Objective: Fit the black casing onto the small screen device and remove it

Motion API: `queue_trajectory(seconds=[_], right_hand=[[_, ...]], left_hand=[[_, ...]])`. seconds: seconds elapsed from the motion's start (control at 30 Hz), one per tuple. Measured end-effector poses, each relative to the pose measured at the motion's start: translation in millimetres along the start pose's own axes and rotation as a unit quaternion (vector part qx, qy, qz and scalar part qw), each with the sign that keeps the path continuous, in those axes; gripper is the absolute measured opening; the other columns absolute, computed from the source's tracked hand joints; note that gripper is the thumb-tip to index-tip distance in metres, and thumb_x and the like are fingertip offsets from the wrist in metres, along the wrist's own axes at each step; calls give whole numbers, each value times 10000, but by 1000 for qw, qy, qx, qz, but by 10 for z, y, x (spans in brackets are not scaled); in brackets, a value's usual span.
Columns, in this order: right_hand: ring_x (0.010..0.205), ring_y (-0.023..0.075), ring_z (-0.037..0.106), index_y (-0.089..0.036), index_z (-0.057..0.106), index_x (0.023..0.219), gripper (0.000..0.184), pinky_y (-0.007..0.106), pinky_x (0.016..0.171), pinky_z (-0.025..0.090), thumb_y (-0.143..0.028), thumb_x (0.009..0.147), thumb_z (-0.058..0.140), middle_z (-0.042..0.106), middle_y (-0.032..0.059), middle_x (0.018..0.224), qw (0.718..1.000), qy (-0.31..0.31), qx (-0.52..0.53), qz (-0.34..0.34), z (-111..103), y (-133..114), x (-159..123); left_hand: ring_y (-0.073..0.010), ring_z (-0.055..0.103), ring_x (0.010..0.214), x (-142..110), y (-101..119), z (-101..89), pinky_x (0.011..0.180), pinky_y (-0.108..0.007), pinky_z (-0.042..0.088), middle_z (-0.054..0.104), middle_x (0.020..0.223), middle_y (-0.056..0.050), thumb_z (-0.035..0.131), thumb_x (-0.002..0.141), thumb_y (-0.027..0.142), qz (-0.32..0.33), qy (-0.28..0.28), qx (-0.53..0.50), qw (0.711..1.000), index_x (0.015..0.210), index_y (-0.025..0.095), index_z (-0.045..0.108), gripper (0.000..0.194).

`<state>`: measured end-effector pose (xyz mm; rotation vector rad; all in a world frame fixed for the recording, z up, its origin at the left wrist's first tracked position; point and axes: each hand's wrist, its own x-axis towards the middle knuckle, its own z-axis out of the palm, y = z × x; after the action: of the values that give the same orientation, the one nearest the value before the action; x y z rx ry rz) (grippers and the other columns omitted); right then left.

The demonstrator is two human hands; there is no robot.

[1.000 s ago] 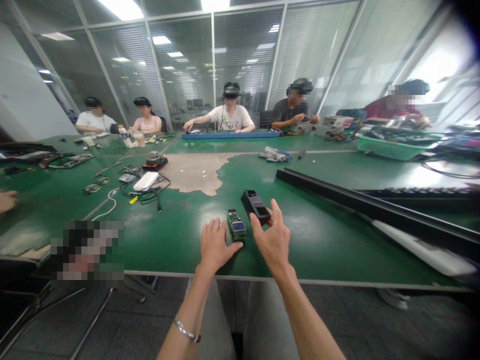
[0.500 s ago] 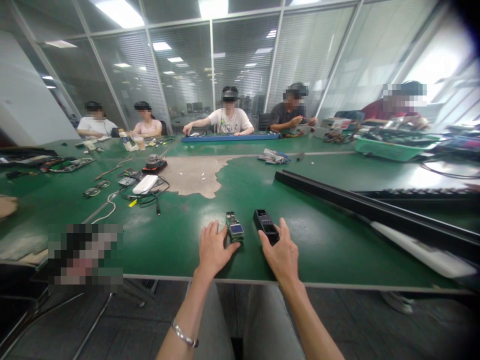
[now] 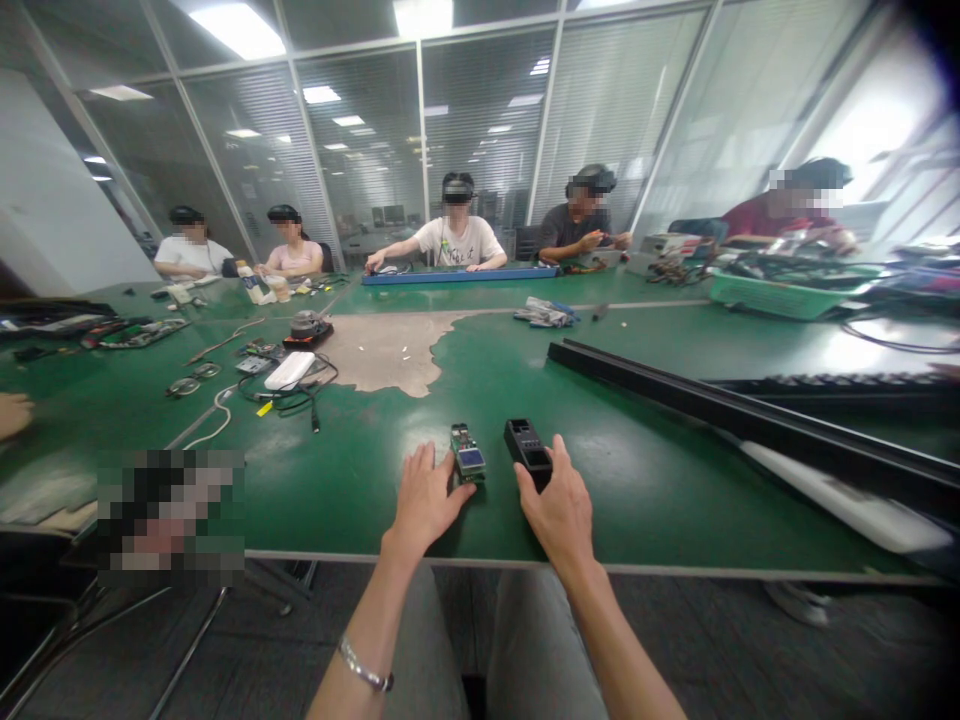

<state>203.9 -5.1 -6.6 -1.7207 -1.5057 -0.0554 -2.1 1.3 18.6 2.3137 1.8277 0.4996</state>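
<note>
Green counter (image 3: 360, 490): circuit board and black casing at the near edge, one hand at each

Leftmost noted, a pair of glasses (image 3: 193, 380), then a white box (image 3: 290, 371) with dark cable about it. Left hand (image 3: 424, 497) found open, fingers spread, index finger and thumb close against the circuit board (image 3: 469, 456); contact cannot be confirmed. Board lies on the counter, small screen facing up. Just right of it, apart, lies the black casing (image 3: 526, 446), openings upward. Right hand (image 3: 559, 505) has thumb and fingers astride the casing's near end; firmness of grip cannot be told. Farther right, a long black rail (image 3: 720, 415) and, beyond, a green basket (image 3: 787, 292), loaded.
</note>
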Motion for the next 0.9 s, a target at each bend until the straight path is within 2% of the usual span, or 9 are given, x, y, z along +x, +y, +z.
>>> queue_trajectory(seconds=[0.13, 0.23, 0.33, 0.47, 0.7, 0.9], right_hand=[[1083, 321, 608, -68, 293, 1491, 762, 452, 905, 489, -484, 888, 503, 619, 193, 1275, 1000, -10, 4, 23, -41, -31, 4], [1072, 313, 630, -105, 299, 1496, 770, 454, 913, 490, -501, 878, 528, 654, 163, 1228, 998, 5, 34, 48, -97, -131, 28], [1040, 280, 657, -134, 290, 1504, 796, 428, 925, 495, -520, 864, 562, 668, 141, 1212, 993, 19, 102, 59, -139, -319, 60], [1007, 249, 672, -138, 249, 1517, 816, 392, 902, 512, -501, 863, 575, 666, 139, 1218, 987, -8, 160, 32, -118, -618, 73], [1084, 301, 637, -75, 244, 1509, 771, 436, 902, 494, -426, 887, 533, 629, 214, 1244, 995, -41, 89, -3, -6, -936, 54], [1058, 304, 638, -70, 237, 1510, 748, 413, 872, 496, -390, 895, 519, 658, 203, 1175, 996, -67, 41, -34, 3, -1050, 25]], left_hand=[[-352, 264, 1445, -50, -17, -2, 1165, -525, 209, 357, 1540, -147, 479, 906, 610, 10, 11, 0, 1000, 1409, 244, 473, 623], [-319, 252, 1455, -94, -30, -5, 1176, -517, 193, 351, 1550, -125, 437, 943, 566, 30, 22, -4, 999, 1416, 251, 459, 569], [-295, 272, 1450, -112, -46, -8, 1182, -511, 190, 356, 1552, -106, 431, 959, 520, 36, 17, -10, 999, 1403, 266, 470, 514], [-285, 277, 1449, -105, -74, 11, 1187, -516, 180, 379, 1539, -101, 416, 966, 502, 36, 11, -12, 999, 1400, 267, 474, 497], [-283, 273, 1448, -112, -90, 42, 1188, -523, 180, 374, 1540, -98, 455, 957, 447, 42, 18, -14, 999, 1409, 260, 462, 490], [-279, 294, 1440, -120, -83, 29, 1190, -516, 176, 393, 1531, -91, 471, 942, 377, 42, 23, -13, 999, 1419, 264, 446, 491]])
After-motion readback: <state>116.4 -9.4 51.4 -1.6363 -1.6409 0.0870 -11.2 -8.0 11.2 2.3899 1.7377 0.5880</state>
